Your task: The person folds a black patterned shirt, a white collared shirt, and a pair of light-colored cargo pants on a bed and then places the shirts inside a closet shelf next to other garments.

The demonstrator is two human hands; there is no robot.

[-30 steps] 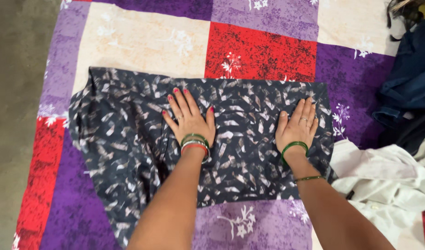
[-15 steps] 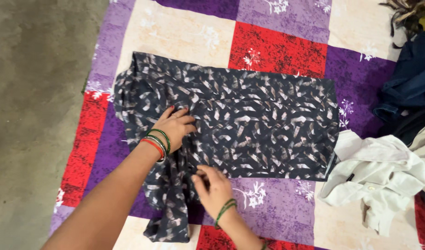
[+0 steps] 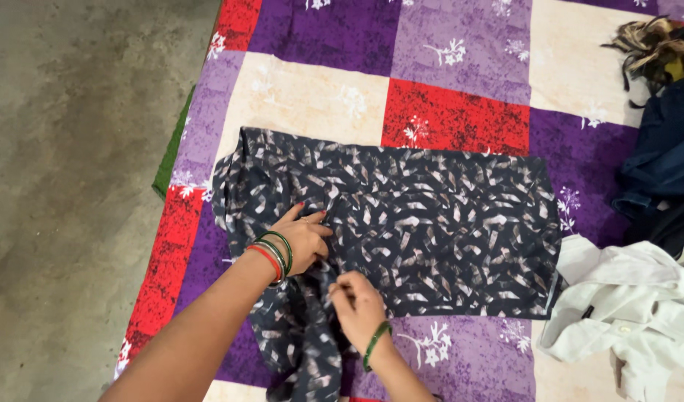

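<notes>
Here: dark patterned garment (image 3: 431, 223) spread flat on patchwork bedsheet (image 3: 446, 115) of purple, red and cream squares, main panel lying across the middle, left end bunched and trailing down toward the near edge.

Left hand (image 3: 303, 240) down on the garment's left part, fingers curled in, tips pinching a fold of the fabric near the centre-left seam; red and green bangles (image 3: 275, 257) at the wrist. Closed on cloth, not flat.

Right hand (image 3: 357, 305) just below and right of the left one, fingers bent, gripping the lower edge of the garment where the bunched part hangs off the flat panel; green bangle (image 3: 375, 344) on the wrist. Also closed on cloth. Both hands close together, not touching as far as visible.

White shirt (image 3: 625, 305) crumpled at right, just beside the garment's lower right corner. Dark blue clothing (image 3: 666, 156) heaped at the far right edge, with a striped bundle (image 3: 651, 45) above it, near the top right corner. Grey concrete floor (image 3: 74, 186) along the left of the bedsheet; thin green strip (image 3: 171, 149) showing under the sheet's left edge.
</notes>
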